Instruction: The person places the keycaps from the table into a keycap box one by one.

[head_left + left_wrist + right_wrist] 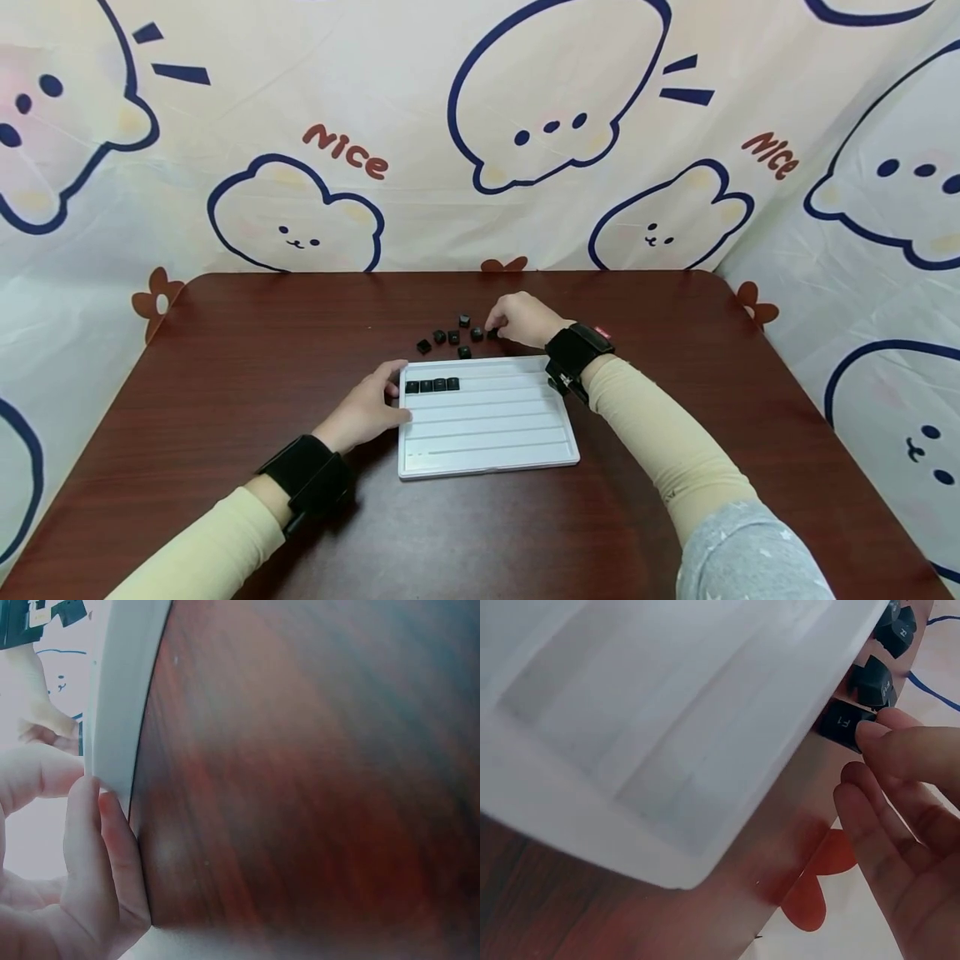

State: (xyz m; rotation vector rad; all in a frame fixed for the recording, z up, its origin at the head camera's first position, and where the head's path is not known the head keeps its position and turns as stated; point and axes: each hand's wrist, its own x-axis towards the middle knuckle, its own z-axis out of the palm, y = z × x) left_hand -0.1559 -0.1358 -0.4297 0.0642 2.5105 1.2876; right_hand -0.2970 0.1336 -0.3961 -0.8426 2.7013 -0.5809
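Black keycap [840,726], pinched between thumb and fingertip of the right hand [525,321], just beyond the far edge of the white tray [487,433]. Over on the near side from me, the left hand [363,412] grips the tray's left edge. Four seated keycaps [427,386] sit side by side at the left of the tray's upper part. Loose keycaps [453,337] lie scattered behind it on the dark wooden table [300,333], before a cartoon-printed cloth [420,100].
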